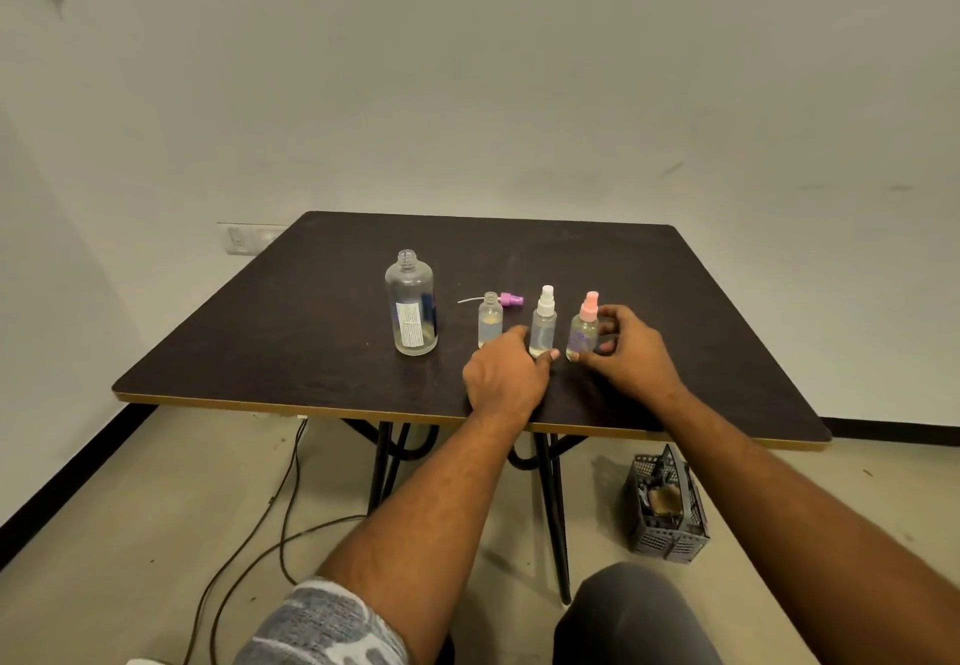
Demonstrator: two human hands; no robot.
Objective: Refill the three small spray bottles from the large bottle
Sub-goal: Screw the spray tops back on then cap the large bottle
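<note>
On the dark table [311, 342] stands the large clear bottle [411, 303], uncapped, with a little liquid at its bottom. To its right is a small bottle [490, 320] with no top; its purple spray head [510, 299] lies behind it. Further right stand a white-topped spray bottle [544, 322] and a pink-topped spray bottle [584, 329]. My left hand [506, 378] rests at the base of the white-topped bottle, thumb touching it. My right hand [631, 350] curls around the pink-topped bottle's right side, fingers apart, with no firm grip visible.
The table's near edge has a tan rim [291, 407]. Below it are black metal legs [551, 508], loose cables [283, 508] on the floor and a grey plastic basket [667, 508] at the right. A bare wall stands behind.
</note>
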